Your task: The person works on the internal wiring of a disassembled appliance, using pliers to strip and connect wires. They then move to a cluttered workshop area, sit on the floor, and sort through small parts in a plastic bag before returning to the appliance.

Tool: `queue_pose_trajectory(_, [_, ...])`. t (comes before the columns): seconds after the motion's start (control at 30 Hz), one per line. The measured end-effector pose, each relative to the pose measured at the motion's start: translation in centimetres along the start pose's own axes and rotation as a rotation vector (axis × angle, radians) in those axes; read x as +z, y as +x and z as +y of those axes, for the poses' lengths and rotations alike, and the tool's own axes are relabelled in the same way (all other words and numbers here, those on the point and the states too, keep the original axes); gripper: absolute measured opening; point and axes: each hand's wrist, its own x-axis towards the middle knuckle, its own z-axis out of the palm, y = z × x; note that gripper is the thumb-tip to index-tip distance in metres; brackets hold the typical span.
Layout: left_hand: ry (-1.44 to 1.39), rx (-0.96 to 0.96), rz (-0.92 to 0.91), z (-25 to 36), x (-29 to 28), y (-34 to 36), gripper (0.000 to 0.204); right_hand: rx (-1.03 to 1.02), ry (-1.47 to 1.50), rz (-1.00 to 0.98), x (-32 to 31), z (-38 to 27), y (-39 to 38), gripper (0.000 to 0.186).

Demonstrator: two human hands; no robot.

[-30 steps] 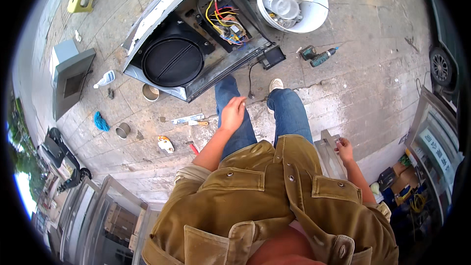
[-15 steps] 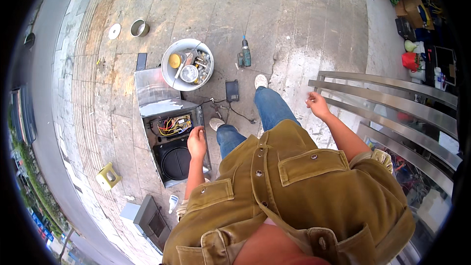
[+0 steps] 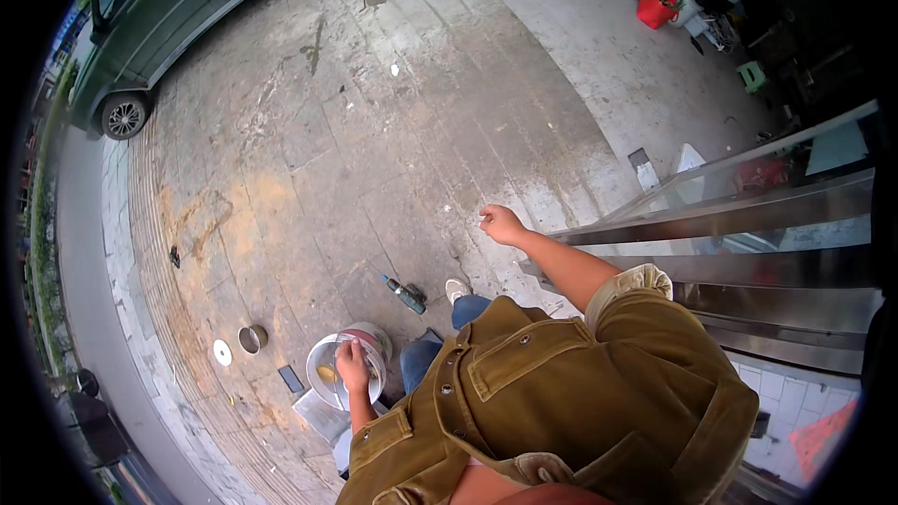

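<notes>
My left hand (image 3: 353, 365) hangs loosely curled in front of the white bucket (image 3: 314, 355), overlapping it in the view. Nothing shows in its fingers. Inside the bucket a yellowish round thing (image 3: 326, 373) is partly visible; my hand hides much of the rest. My right hand (image 3: 503, 225) is held out over the paving, fingers curled in, with no object visible in it. Between the two hands, lower down, a cordless drill (image 3: 406, 295) with a blue-tipped bit lies on the ground beside my shoe (image 3: 456, 290).
Metal bars (image 3: 748, 266) with glass run along my right. A metal ring (image 3: 252, 339), white disc (image 3: 222, 353) and dark flat piece (image 3: 291, 379) lie left of the bucket. A green van (image 3: 187, 9) stands far left; a red bucket (image 3: 659, 5) sits among clutter far right.
The view has swung up and forward, bringing in the van. The drill and bucket sit lower in view, and the opened metal box with wires has mostly left it. Both hands have shifted.
</notes>
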Motion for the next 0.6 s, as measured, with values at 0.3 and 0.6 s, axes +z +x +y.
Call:
queue_pose_trajectory(0.3, [-0.002,-0.379,-0.359,1.2,0.5,13.8,0.024,-0.018,0.005,0.266,-10.9,-5.3,9.4,0.034])
queue_pose_trajectory(0.6, [0.605,-0.099,-0.657,14.2,4.8,37.2,0.034,0.469,0.065,0.771,-21.5,5.0,19.1,0.033])
